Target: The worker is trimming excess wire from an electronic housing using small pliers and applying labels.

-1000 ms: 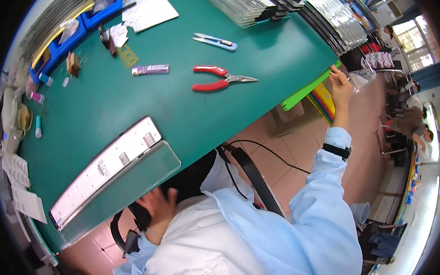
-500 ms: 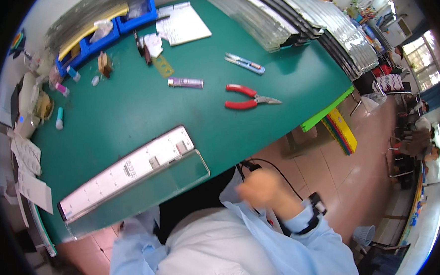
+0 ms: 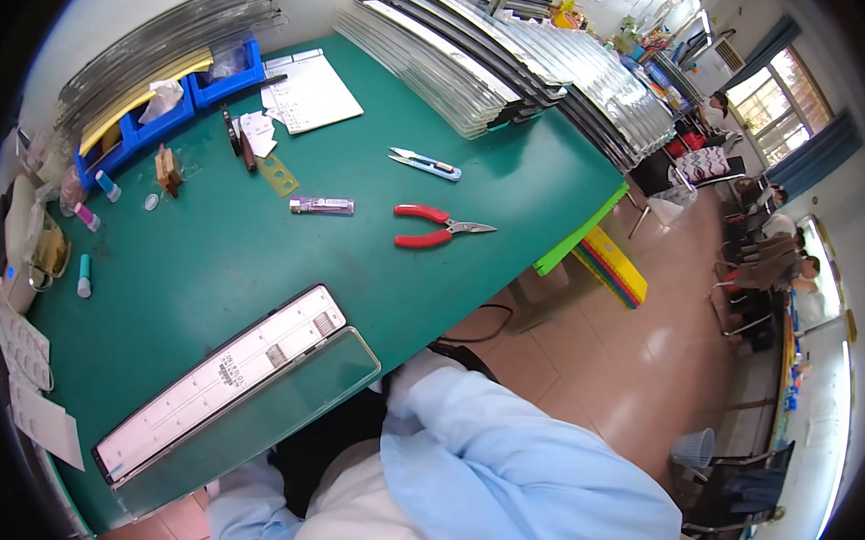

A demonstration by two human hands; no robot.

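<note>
- The green desk [image 3: 208, 258] carries all the work items; its near edge runs diagonally above the person's lap.
- Stacks of long clear and dark strips [image 3: 502, 54] lie along the far edge of the desk, well apart from the person.
- The long white panel [image 3: 221, 381] with its clear cover [image 3: 258, 417] lies at the near edge of the desk, just beside the person's body; it is the item nearest the hands.
- The right sleeve [image 3: 530, 461], light blue, crosses the lower frame toward the edge of the desk. The right hand is hidden at the cuff, below the desk edge; whether its grip is spread or pressed together cannot be told.
- The left sleeve [image 3: 239, 509] shows only at the lower edge; the left hand is not in view, so its grip cannot be told either.
- Judgement: both hands should come up above the desk edge before any contact with the panel, and the clear cover, which overhangs the desk edge, should be held by its long sides so it does not slide off.
- The red-handled pliers [image 3: 440, 228] lie mid-desk, jaws pointing right, untouched.
- The blue snips [image 3: 425, 162] lie beyond the pliers.
- The small purple tube [image 3: 321, 206] lies left of the pliers, apart from them.
</note>
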